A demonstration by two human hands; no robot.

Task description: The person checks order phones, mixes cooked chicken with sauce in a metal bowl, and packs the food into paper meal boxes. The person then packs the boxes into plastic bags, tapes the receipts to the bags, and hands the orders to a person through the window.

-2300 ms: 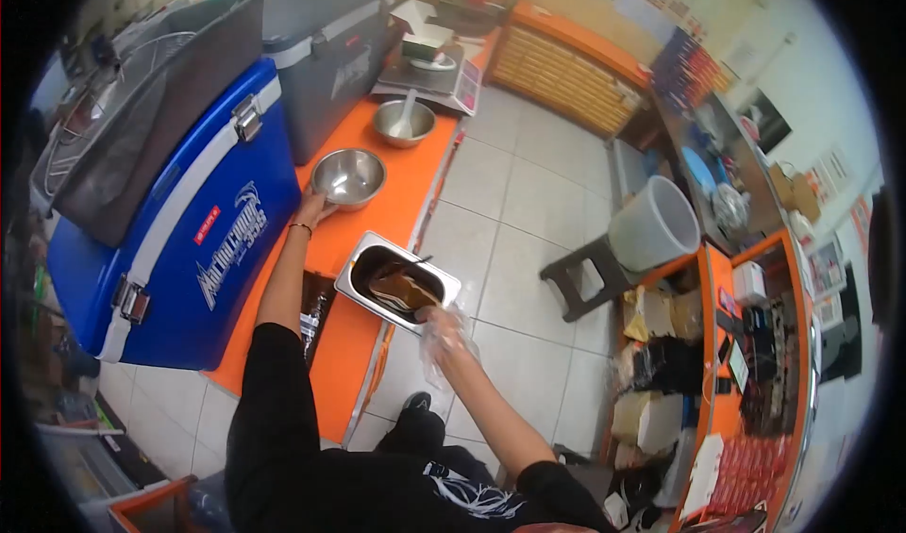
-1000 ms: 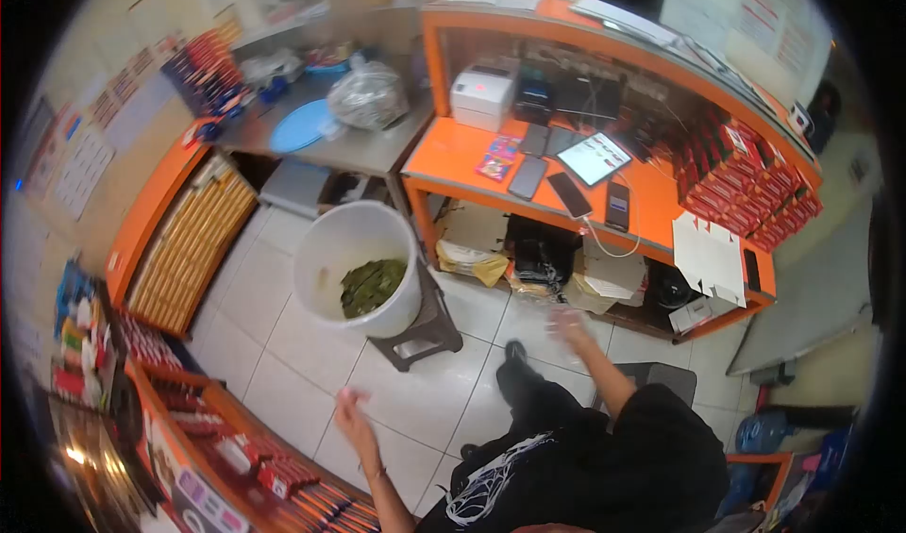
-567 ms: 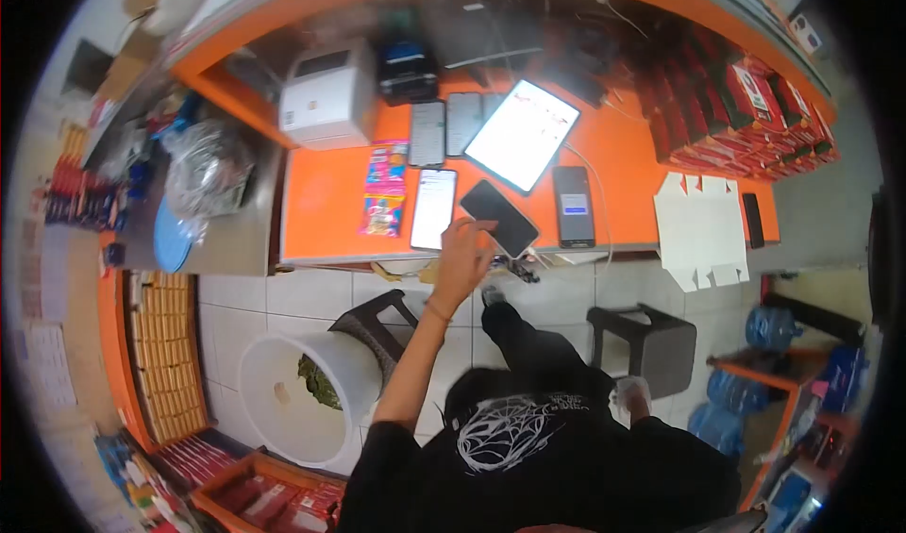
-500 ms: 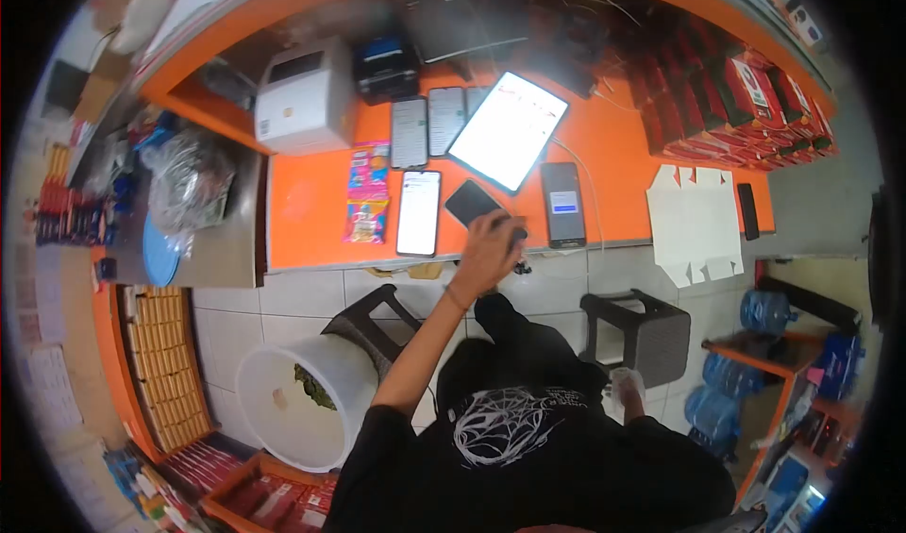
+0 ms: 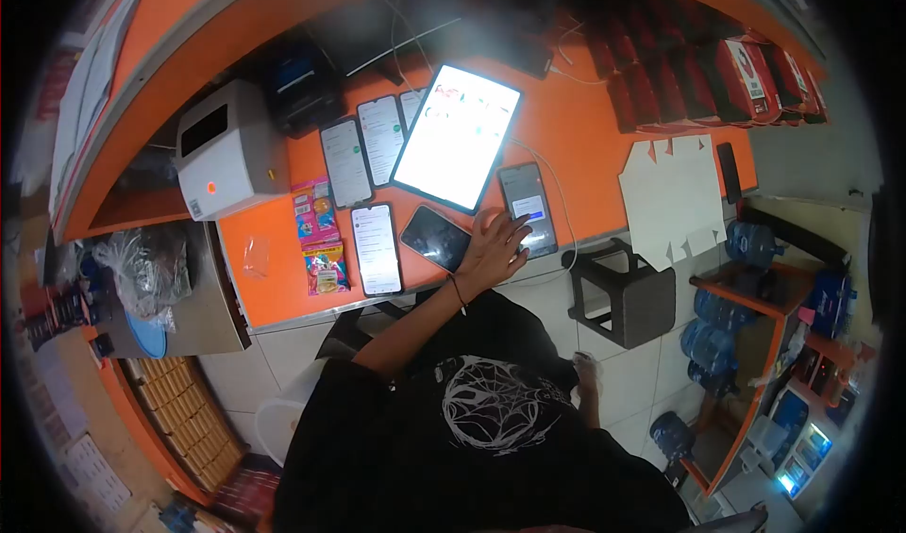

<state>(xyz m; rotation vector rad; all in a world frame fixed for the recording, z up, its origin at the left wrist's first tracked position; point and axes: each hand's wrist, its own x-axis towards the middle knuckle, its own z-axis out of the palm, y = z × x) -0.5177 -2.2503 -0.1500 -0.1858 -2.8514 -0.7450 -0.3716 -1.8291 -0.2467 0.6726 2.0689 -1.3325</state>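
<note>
My left hand (image 5: 491,252) reaches over the counter's front edge with its fingers spread. Its fingertips lie on the lit screen of a grey smartphone (image 5: 540,235) that shows a pop-up box. Just left of this hand, a dark-screened phone (image 5: 437,237) lies at a slant. A bright tablet (image 5: 458,137) rests beyond the fingers. Down at my right side, my right hand (image 5: 587,378) appears closed around something pale and see-through, perhaps plastic; its shape is unclear.
Lit phones (image 5: 377,250) and candy packets (image 5: 327,267) lie on the orange counter (image 5: 269,283). A white label printer (image 5: 226,151) stands at left, red boxes (image 5: 746,80) at right. A cut cardboard sheet (image 5: 670,193) overhangs the edge. Below it stands a dark stool (image 5: 623,292).
My left hand has gone from beside the dark-screened phone to the grey phone's screen at right, its fingers now spread. The view has shifted and turned, so the counter sits differently.
</note>
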